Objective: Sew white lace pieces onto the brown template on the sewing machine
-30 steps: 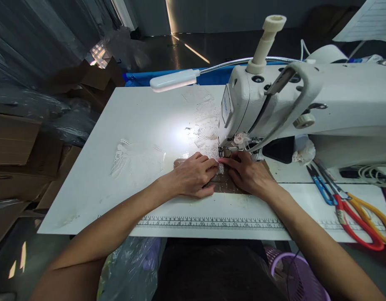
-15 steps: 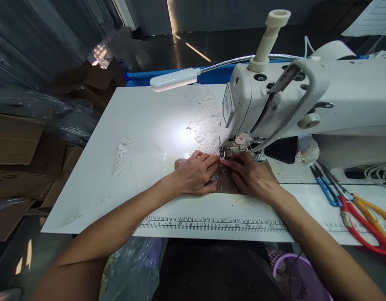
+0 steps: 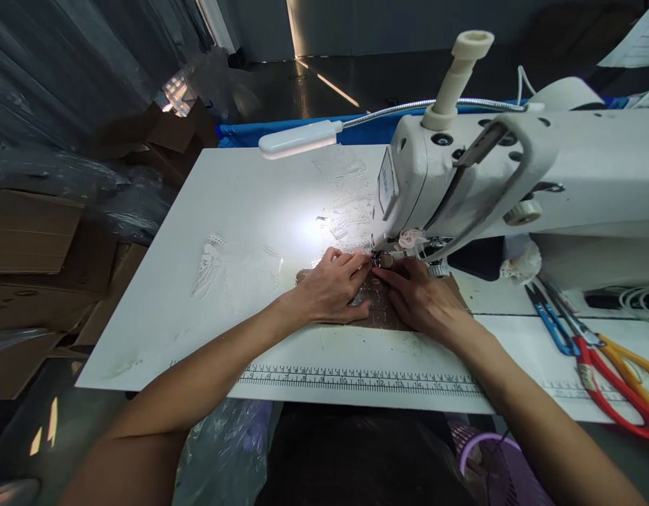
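Under the needle area of a white sewing machine point(image 3: 408, 165) lies a piece of brown fabric point(image 3: 377, 309) with a shiny, sheer layer on it. My left hand point(image 3: 335, 287) is bent over its left part, fingers together and pressing it, thumb resting to the near side. From the other side my right hand point(image 3: 425, 294) holds the fabric, its index finger reaching to the presser foot point(image 3: 383, 259). The fingertips of both hands nearly meet just before the foot. Part of the fabric is hidden beneath the hands.
White lace pieces point(image 3: 209, 266) lie on the white table point(image 3: 171, 323). A lamp point(image 3: 300, 139) shines from above. Red-handled scissors point(image 3: 614, 400) and blue snips point(image 3: 553, 323) lie at right. A purple basket point(image 3: 469, 460) stands below; cardboard boxes point(image 3: 34, 232) are at left.
The whole view has shifted slightly, with the machine and table appearing a little further right. Both hands stay on the brown fabric by the presser foot, almost unchanged.
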{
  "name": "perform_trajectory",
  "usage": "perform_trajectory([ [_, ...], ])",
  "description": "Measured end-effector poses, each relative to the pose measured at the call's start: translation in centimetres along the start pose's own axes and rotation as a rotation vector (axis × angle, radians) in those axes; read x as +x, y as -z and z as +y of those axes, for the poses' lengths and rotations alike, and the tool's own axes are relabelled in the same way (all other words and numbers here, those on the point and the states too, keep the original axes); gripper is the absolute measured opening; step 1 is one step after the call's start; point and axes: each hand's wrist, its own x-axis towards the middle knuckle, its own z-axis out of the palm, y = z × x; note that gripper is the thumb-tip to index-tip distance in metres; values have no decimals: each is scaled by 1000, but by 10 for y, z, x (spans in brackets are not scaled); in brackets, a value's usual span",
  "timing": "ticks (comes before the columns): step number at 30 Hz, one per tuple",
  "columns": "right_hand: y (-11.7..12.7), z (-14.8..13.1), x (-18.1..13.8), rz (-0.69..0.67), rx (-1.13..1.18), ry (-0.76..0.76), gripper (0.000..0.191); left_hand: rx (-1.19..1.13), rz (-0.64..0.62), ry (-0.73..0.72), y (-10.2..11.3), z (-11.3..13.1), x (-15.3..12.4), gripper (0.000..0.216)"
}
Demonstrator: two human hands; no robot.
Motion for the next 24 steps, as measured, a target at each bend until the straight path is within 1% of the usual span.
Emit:
perform_trajectory([
  [3, 2, 5, -4, 15, 151, -15, 37, -8, 5, 13, 0, 0, 1, 55],
  [5, 8, 11, -6, 3, 300, -76, 35, -13, 6, 24, 0, 0, 1, 58],
  [8, 17, 23, -5, -74, 533, -166, 32, -19, 3, 37, -1, -2, 1, 62],
  [9, 20, 27, -3, -96, 589, -192, 33, -22, 3, 39, -1, -2, 1, 63],
  [11, 21, 32, 2, -91, 645, -251, 36, -30, 4, 41, -2, -3, 1, 63],
  [13, 19, 33, 6, -30, 645, -301, 41, -38, 5, 42, -2, -4, 1, 62],
  [15, 16, 31, 7, 10, 636, -313, 43, -45, 5, 48, -2, -4, 1, 61],
  [18, 15, 24, 1, -48, 604, -296, 44, -50, 14, 57, -2, -4, 1, 63],
  [21, 14, 19, -12, -107, 507, -259, 43, -59, 25, 61, -4, -4, 1, 64],
  [24, 15, 16, -24, -57, 427, -191, 38, -84, 41, 60, -5, -6, 1, 65],
])
